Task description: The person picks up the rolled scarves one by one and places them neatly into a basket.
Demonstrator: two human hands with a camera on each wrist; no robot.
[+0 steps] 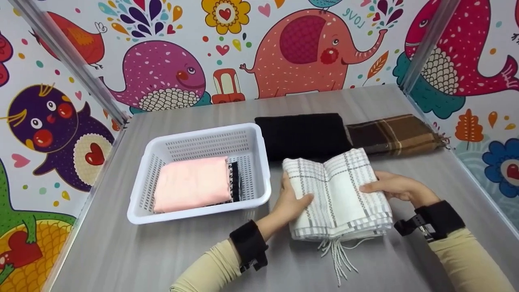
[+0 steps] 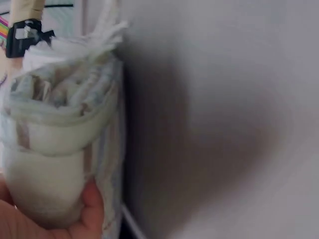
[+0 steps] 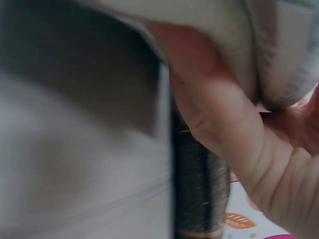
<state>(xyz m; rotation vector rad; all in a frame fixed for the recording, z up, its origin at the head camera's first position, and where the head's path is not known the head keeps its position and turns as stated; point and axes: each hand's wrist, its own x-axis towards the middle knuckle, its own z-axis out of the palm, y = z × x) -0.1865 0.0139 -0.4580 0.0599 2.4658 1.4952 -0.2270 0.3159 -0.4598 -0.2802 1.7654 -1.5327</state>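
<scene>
White checked cloth [image 1: 344, 194], folded, fringed

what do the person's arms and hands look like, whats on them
The left hand and right hand wear no gloves. The left sleeve and right sleeve are plain pale beige. Each wrist has a wide black wrap, the left band and right band, and the right one carries a small dark fitting.

You wear a beige left sleeve [image 1: 211, 265] and a matching right sleeve [image 1: 470, 259], with wide black wristbands [image 1: 246, 240] carrying small black mounts [image 1: 408, 225] with silvery bits.
</scene>
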